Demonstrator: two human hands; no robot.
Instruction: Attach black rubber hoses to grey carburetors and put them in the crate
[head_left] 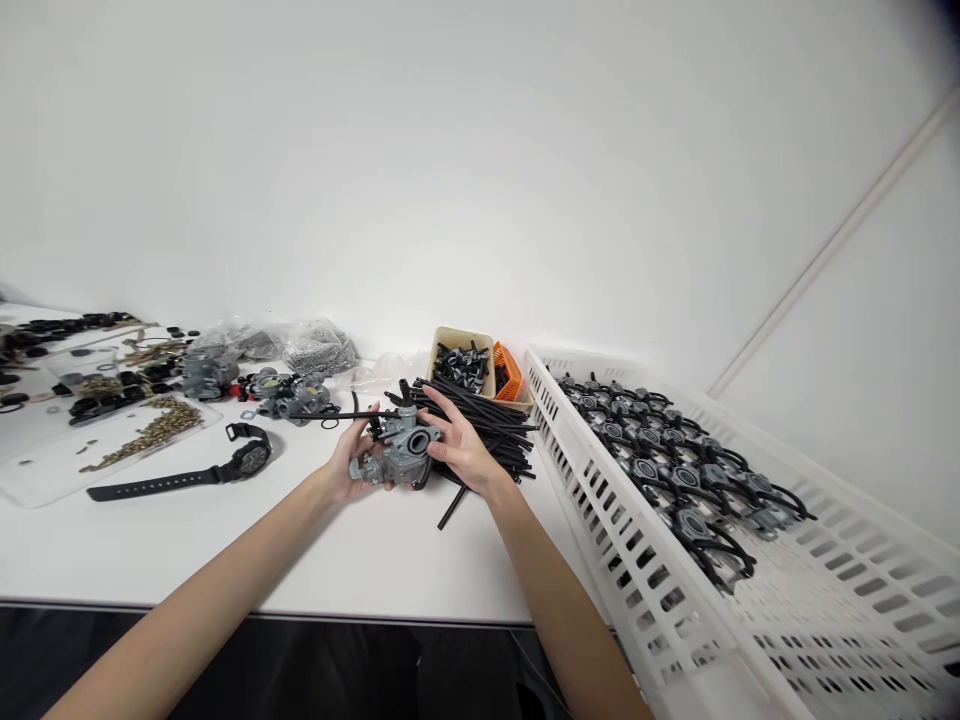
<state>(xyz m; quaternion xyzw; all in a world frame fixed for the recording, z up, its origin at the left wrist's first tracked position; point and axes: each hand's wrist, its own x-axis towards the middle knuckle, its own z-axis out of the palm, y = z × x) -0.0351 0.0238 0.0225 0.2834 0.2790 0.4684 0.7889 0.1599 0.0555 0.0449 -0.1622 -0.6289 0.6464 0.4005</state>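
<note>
Between my two hands, a grey metal carburetor (401, 450) is held above the white table, its round bore facing me. My left hand (343, 468) grips its left side, fingers partly hidden behind it. The thumb of my right hand (463, 450) presses the right side of the body, with the index finger stretched up and away. A thin black rubber hose (337, 414) runs leftward from the carburetor's upper part. Just behind and right of my hands lies a pile of cut black hoses (495, 425).
A white slotted crate (622, 520) on the right holds rows of carburetors with hoses. Behind the pile stand a cream bin (466, 338) of small black parts and an orange basket (508, 372). Leftward lie a black wristwatch (247, 460), more carburetors (292, 395) and a tray of brass pieces (161, 425).
</note>
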